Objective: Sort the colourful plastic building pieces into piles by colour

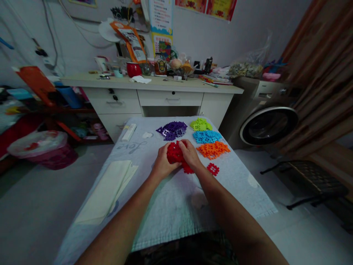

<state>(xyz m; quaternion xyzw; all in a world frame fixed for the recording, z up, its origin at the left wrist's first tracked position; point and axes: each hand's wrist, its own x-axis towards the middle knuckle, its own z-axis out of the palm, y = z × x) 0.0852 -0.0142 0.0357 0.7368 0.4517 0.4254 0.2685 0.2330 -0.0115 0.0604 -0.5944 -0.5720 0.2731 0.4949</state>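
Red plastic interlocking pieces are bunched between my two hands over the middle of the cloth-covered table. My left hand wraps round their left side. From the right, my right hand grips them with its fingers on top. Some red pieces stick out below the right hand. A single flat red square piece lies on the cloth to the right. Purple pieces form a pile beyond my hands. Lime green pieces, blue pieces and orange pieces lie in separate heaps at the right.
A folded pale cloth lies on the tablecloth at left, with a white box behind it. A cluttered desk stands beyond the table. At right are a washing machine and a black stool; a lined bin stands left.
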